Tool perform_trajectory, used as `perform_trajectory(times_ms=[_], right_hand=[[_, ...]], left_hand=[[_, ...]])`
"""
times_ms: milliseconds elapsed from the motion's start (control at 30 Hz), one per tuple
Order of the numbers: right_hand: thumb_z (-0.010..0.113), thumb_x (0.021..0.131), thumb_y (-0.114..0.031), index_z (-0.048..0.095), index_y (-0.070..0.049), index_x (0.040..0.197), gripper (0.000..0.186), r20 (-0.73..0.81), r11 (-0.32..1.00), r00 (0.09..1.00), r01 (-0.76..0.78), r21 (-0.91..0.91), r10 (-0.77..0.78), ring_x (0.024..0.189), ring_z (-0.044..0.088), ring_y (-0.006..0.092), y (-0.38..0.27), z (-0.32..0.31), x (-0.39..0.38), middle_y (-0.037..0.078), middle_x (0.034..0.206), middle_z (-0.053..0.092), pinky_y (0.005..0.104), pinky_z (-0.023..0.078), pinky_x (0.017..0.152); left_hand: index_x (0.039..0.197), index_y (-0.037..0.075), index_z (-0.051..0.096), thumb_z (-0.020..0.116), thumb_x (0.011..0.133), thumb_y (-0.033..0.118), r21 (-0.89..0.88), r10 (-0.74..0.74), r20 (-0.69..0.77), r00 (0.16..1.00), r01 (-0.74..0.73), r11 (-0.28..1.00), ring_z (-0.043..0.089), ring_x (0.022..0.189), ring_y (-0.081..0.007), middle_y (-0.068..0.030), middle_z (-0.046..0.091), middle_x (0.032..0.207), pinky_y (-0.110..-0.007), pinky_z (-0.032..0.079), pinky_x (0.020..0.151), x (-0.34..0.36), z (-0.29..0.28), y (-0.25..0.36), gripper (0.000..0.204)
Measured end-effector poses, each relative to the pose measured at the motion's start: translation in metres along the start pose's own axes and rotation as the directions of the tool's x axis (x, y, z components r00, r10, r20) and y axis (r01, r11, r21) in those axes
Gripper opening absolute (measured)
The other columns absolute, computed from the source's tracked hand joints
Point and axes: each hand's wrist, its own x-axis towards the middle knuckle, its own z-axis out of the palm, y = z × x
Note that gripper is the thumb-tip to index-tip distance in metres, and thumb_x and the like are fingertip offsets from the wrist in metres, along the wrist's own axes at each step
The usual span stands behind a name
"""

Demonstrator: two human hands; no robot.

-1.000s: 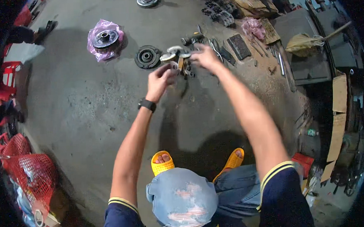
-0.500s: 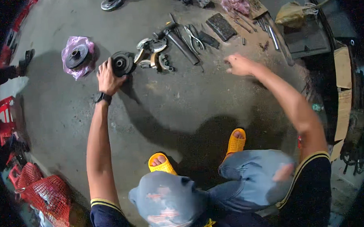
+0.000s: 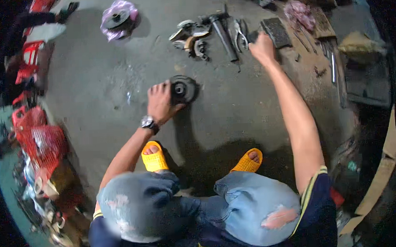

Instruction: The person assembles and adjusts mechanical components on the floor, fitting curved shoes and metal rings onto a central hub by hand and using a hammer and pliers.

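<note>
My left hand (image 3: 160, 100), low on the concrete floor, grips the rim of a round dark metal plate (image 3: 185, 88) with a hub in its middle. My right hand (image 3: 261, 49) has its fingers closed over something dark among the tools, beside the pliers (image 3: 239, 33) and a dark rectangular block (image 3: 277, 31); what it holds is hidden. A long dark hammer-like tool (image 3: 221, 36) lies left of the pliers. Further left is a group of curved shoe-like metal parts (image 3: 190, 44).
A gear part (image 3: 117, 20) rests on pink plastic at the back. Pink crumpled plastic (image 3: 297, 13), rods (image 3: 332, 62) and a board (image 3: 324, 23) lie right. Red mesh (image 3: 42, 143) and clutter line the left; a cardboard strip (image 3: 377, 182) lines the right.
My left hand has drawn the round plate away from the curved parts, nearer to me. My right hand has moved among the tools by the dark block and closed its fingers.
</note>
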Motion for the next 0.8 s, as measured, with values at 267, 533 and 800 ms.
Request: perform_trajectory(times_ms=[267,533,800], right_hand=[[0.065,0.072,-0.007,0.057,-0.001,0.096,0.026,0.306,0.671,0.895,-0.446,0.593,0.325,0.073,0.059,0.0213,0.018,-0.021,-0.151,0.010,0.081,0.062,0.0347,0.047,0.067],[0.062,0.077,-0.014,0.058,0.004,0.112,0.039,0.342,0.488,0.924,-0.381,0.785,0.171,0.086,0.060,0.0204,-0.041,-0.047,-0.170,0.010,0.094,0.063,0.0300,0.047,0.078],[0.064,0.082,-0.022,0.064,-0.004,0.118,0.039,0.153,0.876,0.862,0.474,0.091,-0.483,0.090,0.064,0.0330,-0.091,-0.008,-0.163,0.018,0.098,0.068,0.0399,0.050,0.082]], left_hand=[[0.141,-0.002,0.031,0.078,0.067,0.043,-0.164,0.082,0.025,0.996,-0.076,0.984,0.034,0.131,-0.0362,-0.0207,0.036,0.141,-0.051,0.028,0.108,-0.001,-0.004,0.012,0.099],[0.142,-0.001,0.030,0.083,0.057,0.039,-0.192,0.294,0.014,0.956,-0.286,0.939,0.037,0.126,-0.0359,-0.0212,0.038,0.136,-0.050,0.030,0.106,0.026,0.004,0.013,0.107],[0.134,-0.007,0.040,0.076,0.066,0.051,-0.270,0.068,-0.176,0.982,-0.115,0.956,0.043,0.117,-0.0334,-0.0196,0.046,0.125,-0.046,0.034,0.097,0.015,0.019,0.053,0.096]])
